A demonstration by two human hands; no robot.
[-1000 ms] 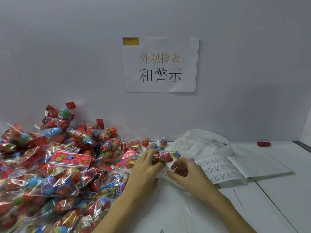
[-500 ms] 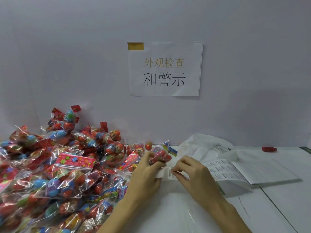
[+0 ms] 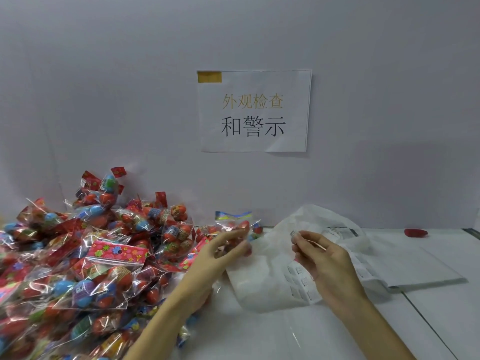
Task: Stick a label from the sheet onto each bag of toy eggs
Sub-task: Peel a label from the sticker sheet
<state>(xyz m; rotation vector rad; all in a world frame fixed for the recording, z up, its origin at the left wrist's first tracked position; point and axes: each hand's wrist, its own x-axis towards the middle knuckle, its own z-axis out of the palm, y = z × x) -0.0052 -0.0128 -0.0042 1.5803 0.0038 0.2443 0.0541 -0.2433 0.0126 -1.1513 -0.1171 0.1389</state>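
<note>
Clear plastic crinkles around the small bag of toy eggs (image 3: 235, 229) that the left hand (image 3: 220, 255) holds up just above the table (image 3: 337, 333), a little past the middle of the view toward 12 o'clock. The forearm rises from 6 o'clock and slants up to the right; the wrist is bent back, the palm faces right, and the thumb and curled fingers grasp the bag at its lower end, so its blue and yellow header stands at the top. The bag is blurred.

Across from it, at 3 o'clock of the bag and apart from it, the right hand (image 3: 322, 258) comes in from the lower right with its forearm slanting up to the left. Its thumb and forefinger are pinched together on a small white label (image 3: 294, 233), held at the fingertips and pointing toward the bag; the other fingers are loosely curled beneath.

Under the right hand lies the label sheet (image 3: 301, 279), partly curled, with rows of printed labels showing at the wrist's left. A white plastic bag (image 3: 311, 219) is bunched behind it at 12 o'clock, and flat white sheets (image 3: 415, 268) extend toward 3 o'clock.

At 9 o'clock a big heap of egg bags (image 3: 85, 268) covers the left side of the table. A small red object (image 3: 415, 233) rests far off at 3 o'clock by the wall. A paper sign (image 3: 254, 110) with Chinese characters hangs on the wall at 12 o'clock.
</note>
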